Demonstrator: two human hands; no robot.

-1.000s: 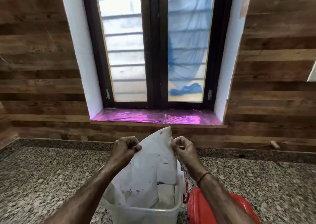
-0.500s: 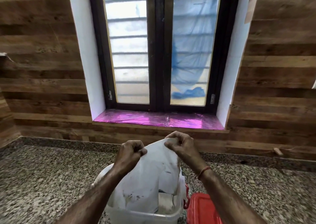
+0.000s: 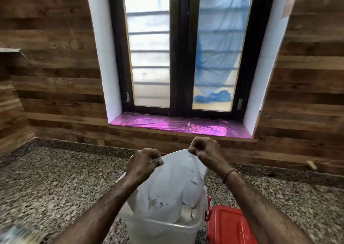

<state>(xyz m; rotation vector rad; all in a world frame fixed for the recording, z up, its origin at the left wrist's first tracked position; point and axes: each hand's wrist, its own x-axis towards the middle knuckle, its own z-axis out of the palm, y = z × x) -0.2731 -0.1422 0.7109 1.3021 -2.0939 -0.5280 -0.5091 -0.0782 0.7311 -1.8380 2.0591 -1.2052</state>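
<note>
Two hands hold up a white plastic bag over a clear tub, in front of a window.

The left hand (image 3: 143,163) and right hand (image 3: 204,150) each pinch the top edge of the white plastic bag (image 3: 173,188), with the fingers (image 3: 155,162) curled tightly round the thin film. The right hand is slightly higher and farther forward. The bag hangs down between them, smudged with dark marks, and its lower part sits inside the clear plastic tub (image 3: 160,230) on the speckled granite surface (image 3: 55,184). A red lid (image 3: 227,225) lies just beside the tub, on its right. A red thread (image 3: 229,174) circles the right wrist. Beyond is a wood-panelled wall (image 3: 52,72) and a dark-framed window (image 3: 183,48) with a pink-covered sill (image 3: 178,125).
</note>
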